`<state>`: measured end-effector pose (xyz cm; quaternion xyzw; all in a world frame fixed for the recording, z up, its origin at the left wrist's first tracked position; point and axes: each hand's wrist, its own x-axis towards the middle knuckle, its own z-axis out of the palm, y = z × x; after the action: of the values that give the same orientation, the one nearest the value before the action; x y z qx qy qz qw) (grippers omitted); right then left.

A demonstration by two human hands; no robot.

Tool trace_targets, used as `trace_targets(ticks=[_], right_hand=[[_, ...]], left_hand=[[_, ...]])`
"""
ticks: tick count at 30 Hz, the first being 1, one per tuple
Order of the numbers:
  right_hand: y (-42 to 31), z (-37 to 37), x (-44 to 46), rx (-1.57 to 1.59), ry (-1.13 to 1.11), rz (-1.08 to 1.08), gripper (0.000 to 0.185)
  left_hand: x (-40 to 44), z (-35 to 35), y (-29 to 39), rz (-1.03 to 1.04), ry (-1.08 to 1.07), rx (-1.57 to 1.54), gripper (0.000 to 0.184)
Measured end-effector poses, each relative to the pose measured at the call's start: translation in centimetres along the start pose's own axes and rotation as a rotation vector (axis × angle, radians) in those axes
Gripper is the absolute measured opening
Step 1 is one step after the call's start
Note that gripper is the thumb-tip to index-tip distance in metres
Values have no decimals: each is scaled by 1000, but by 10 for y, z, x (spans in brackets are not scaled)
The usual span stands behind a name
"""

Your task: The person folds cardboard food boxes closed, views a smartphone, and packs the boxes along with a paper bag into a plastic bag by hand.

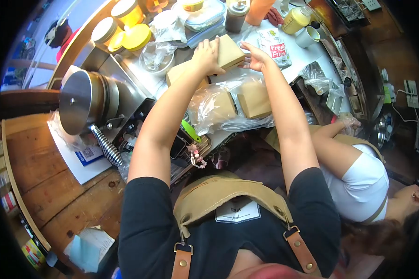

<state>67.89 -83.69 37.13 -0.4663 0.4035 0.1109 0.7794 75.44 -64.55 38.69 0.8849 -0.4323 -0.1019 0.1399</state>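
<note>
A brown cardboard box (230, 50) is tilted over the white counter, with my left hand (206, 57) gripping its left side. My right hand (255, 56) is at the box's right end, fingers apart and stretched toward its edge; whether the fingertips touch it I cannot tell. Partly covered by my left forearm, another brown box (176, 74) lies on the counter. Closer to me, a clear plastic bag (200, 104) holds two more brown boxes, one of them on the right (254, 100).
Yellow-lidded tubs (136, 37), a plastic-wrapped bowl (157, 58), sauce bottles (238, 15) and a French fries bag (275, 49) line the counter's back. A round metal cooker (81, 102) with a coiled handle stands left. A co-worker in white (358, 181) is close on my right.
</note>
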Motion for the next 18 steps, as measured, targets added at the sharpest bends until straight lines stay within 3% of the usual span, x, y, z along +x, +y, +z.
trace_targets(ticks=[2, 4, 5, 10, 13, 18], right_hand=[[12, -15, 14, 87, 7, 36, 55], [29, -23, 19, -188, 61, -64, 47], [29, -17, 3, -141, -73, -43, 53], [39, -2, -7, -168, 13, -90, 59], [32, -2, -15, 25, -82, 76, 31], [39, 1, -14, 126, 25, -53, 21]], left_hand=[[3, 1, 2, -31, -35, 12, 119], [1, -4, 15, -90, -81, 154, 114], [3, -2, 17, -70, -97, 168, 114], [15, -6, 23, -103, -134, 26, 106], [23, 1, 3, -8, -87, -60, 98], [29, 0, -10, 52, -80, -171, 96]])
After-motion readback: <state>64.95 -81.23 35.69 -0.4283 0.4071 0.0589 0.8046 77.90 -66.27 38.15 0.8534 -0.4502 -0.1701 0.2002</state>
